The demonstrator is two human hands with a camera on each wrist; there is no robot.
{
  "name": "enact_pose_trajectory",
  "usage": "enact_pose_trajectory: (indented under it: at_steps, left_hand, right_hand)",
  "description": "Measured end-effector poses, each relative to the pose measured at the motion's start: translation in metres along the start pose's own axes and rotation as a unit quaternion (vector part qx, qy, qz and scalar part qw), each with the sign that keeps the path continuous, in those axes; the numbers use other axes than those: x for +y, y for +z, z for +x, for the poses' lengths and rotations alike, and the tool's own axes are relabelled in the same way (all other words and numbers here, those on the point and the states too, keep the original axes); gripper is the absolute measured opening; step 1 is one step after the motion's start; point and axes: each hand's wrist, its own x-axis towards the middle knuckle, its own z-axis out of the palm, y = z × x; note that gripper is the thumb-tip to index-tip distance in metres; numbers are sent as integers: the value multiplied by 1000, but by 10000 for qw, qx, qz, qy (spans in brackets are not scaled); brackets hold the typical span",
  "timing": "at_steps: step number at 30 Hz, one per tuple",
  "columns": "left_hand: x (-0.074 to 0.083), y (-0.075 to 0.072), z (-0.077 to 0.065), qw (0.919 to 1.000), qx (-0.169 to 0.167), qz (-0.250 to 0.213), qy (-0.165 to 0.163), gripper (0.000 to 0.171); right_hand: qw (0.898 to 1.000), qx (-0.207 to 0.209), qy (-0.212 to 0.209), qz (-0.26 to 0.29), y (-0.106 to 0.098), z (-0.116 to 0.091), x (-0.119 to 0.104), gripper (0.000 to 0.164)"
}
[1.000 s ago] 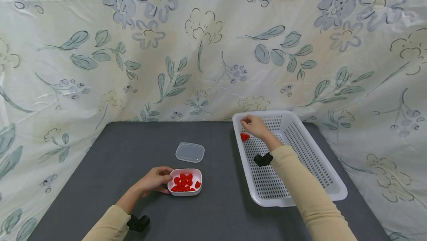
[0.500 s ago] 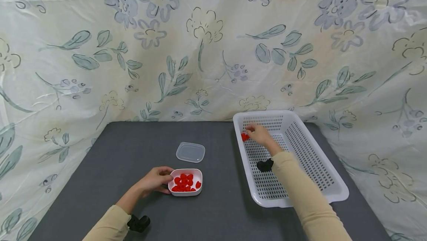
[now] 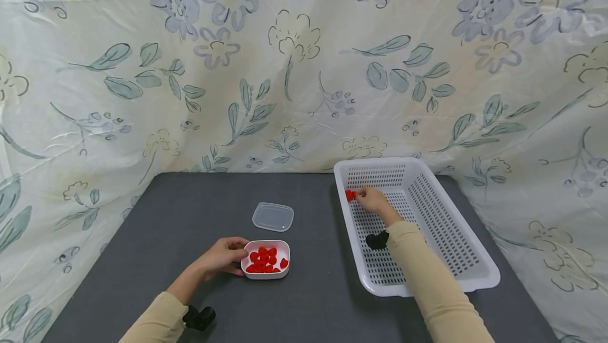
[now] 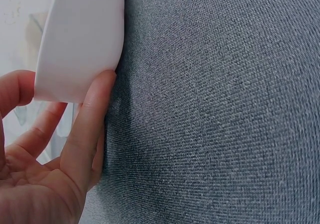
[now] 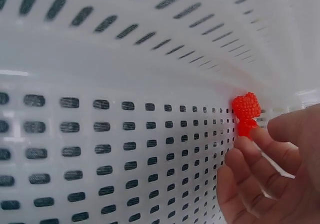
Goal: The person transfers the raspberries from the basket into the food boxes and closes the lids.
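My left hand (image 3: 220, 256) grips the left end of a small white plastic box (image 3: 265, 275) on the dark table. In the left wrist view a finger of the left hand (image 4: 55, 154) lies along the box wall (image 4: 85, 39). Several red raspberries (image 3: 263, 267) lie inside the box. Over at the white basket (image 3: 349, 229), my right hand (image 3: 375, 201) reaches down to a few red raspberries (image 3: 350, 195) by its left wall. The right wrist view shows a fingertip of the right hand (image 5: 270, 176) against the lower raspberry (image 5: 245, 127), below another raspberry (image 5: 246, 106); the thumb stays apart.
A clear plastic lid (image 3: 273, 217) lies flat behind the box. The basket has tall, slotted walls and stands at the right side of the grey table (image 3: 190, 211). A flowered cloth (image 3: 294, 95) hangs behind the table.
My right hand has come down from above the basket's left rim, moving slightly right and nearer, to the raspberries inside. The left hand keeps its grip on the box.
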Motion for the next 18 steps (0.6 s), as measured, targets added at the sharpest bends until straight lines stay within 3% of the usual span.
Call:
enact_pose_trajectory:
  at_steps: [9,18]
  left_hand:
    - [0,4,4,10000,44,20,-29,43]
    - [2,6,7,9998,155,82,-25,41]
  right_hand:
    - [9990,-241,245,301,-1,8,4,38]
    - [9890,-529,353,1332,0,15,-1,18]
